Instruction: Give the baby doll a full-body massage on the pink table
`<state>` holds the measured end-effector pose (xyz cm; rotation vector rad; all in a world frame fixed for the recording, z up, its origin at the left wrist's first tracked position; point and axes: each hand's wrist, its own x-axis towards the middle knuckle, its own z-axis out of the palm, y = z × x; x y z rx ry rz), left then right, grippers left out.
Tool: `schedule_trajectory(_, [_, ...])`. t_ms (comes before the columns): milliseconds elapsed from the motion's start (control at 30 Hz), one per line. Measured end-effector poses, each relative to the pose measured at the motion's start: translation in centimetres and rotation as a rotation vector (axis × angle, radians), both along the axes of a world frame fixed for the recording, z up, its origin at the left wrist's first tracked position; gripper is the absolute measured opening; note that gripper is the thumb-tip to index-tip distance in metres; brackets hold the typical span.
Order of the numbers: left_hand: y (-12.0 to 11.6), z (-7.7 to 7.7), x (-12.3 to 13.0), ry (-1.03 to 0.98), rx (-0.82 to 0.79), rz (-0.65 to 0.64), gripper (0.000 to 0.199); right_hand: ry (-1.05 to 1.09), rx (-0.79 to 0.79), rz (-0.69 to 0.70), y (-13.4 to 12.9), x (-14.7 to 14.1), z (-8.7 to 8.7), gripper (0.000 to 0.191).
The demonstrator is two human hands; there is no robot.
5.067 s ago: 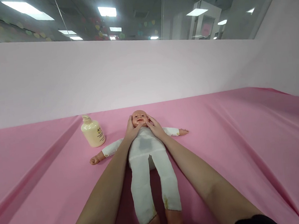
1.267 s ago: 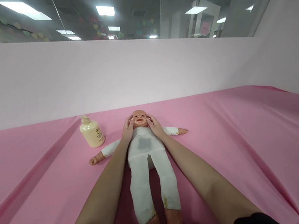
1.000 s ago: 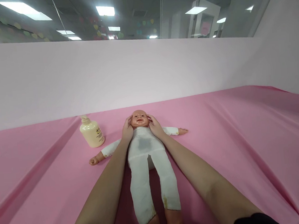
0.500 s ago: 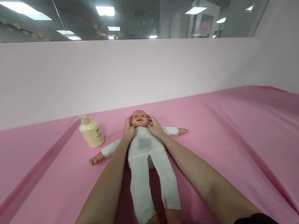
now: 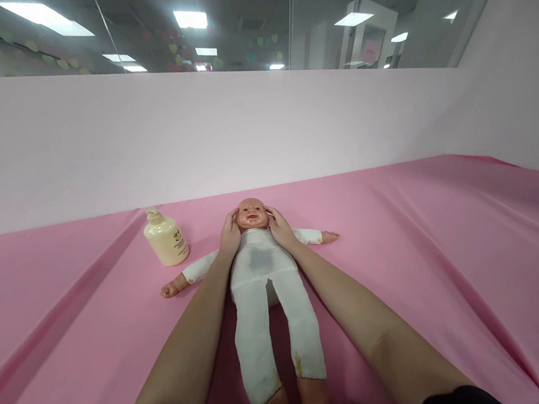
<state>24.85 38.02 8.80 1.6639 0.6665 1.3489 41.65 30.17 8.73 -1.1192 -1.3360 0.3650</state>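
Observation:
A baby doll lies on its back with a hard plastic head and a white cloth body. Its arms are spread and its legs point toward me. My left hand cups one side of the doll's head, fingers curved along the cheek and ear. On the opposite side, my right hand cradles the head in the same way. Both thumbs rest near the jaw line, and the fingertips behind the head are partly hidden. A cream pump bottle stands upright beside the doll's outstretched arm, left of my left hand.
A pink cloth covers the surface under the doll, with folds running down both sides. Behind it rises a white wall, topped by glass panels with ceiling lights visible in them. Another white wall closes the right side.
My thumbs have slid outward from the doll's chin toward the sides of its face. The doll and the pump bottle stay where they were.

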Motion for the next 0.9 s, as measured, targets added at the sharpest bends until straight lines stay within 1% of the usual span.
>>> schedule_trajectory(100, [-0.04, -0.04, 0.18, -0.037, -0.049, -0.067, 0.052, 0.027, -0.028, 0.041, 0.17, 0.09, -0.21, 0.047])
schedule_trajectory(167, [-0.10, 0.03, 0.28, -0.044, -0.063, -0.086, 0.060, 0.029, -0.038, 0.055, 0.17, 0.11, -0.26, 0.052])
schedule_trajectory(267, [-0.21, 0.25, 0.28, -0.035, -0.084, -0.094, 0.065, 0.026, -0.060, 0.056, -0.08, 0.04, -0.14, 0.056])
schedule_trajectory(433, [-0.65, 0.65, 0.00, 0.000, -0.085, -0.092, 0.067, 0.013, -0.069, 0.063, -0.69, -0.12, 0.18, 0.063])
schedule_trajectory(533, [-0.82, 0.69, -0.03, 0.021, -0.081, -0.079, 0.066, 0.008, -0.060, 0.072, -0.70, -0.10, 0.18, 0.064])
schedule_trajectory(633, [-0.60, 0.46, 0.11, 0.018, -0.063, -0.055, 0.063, 0.019, -0.043, 0.073, -0.48, -0.06, 0.11, 0.058])
schedule_trajectory(700, [-0.34, 0.26, 0.17, -0.006, -0.049, -0.049, 0.057, 0.026, -0.031, 0.071, -0.36, -0.06, 0.10, 0.052])
schedule_trajectory(800, [-0.18, 0.17, 0.12, -0.022, -0.034, -0.036, 0.041, 0.023, -0.014, 0.044, -0.33, -0.07, 0.17, 0.041])
schedule_trajectory(900, [-0.43, 0.46, -0.01, 0.005, 0.002, 0.024, 0.033, 0.001, -0.010, 0.004, -0.45, -0.11, 0.35, 0.038])
